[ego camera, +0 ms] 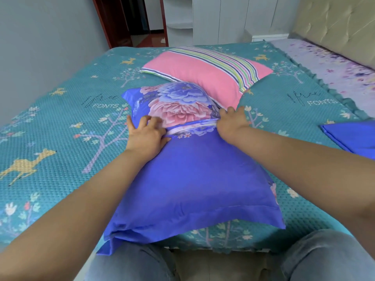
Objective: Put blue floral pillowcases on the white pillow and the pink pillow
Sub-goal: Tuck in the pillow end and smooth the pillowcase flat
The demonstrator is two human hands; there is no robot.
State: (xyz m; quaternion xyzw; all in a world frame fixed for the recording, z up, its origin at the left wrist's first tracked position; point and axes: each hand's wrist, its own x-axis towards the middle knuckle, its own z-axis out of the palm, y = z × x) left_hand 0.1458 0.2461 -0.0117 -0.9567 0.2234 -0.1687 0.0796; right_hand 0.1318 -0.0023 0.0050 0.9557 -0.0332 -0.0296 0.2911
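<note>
A pillow in a blue floral pillowcase (192,171) lies on the bed in front of me, its opening running across the middle, where a thin strip of white shows. My left hand (145,134) presses on the case at the left end of that opening, fingers spread. My right hand (232,122) grips the case's edge at the right end. The pink pillow (194,72), with a striped band, lies bare just behind, touching the cased pillow. A second blue pillowcase (353,136) lies folded at the right edge.
The bed carries a teal quilted cover (60,128) printed with deer and trees. A padded beige headboard (334,21) stands at the right, and a lilac floral sheet (328,63) lies beside it. White wardrobes and a doorway are behind the bed. My knees show at the bottom.
</note>
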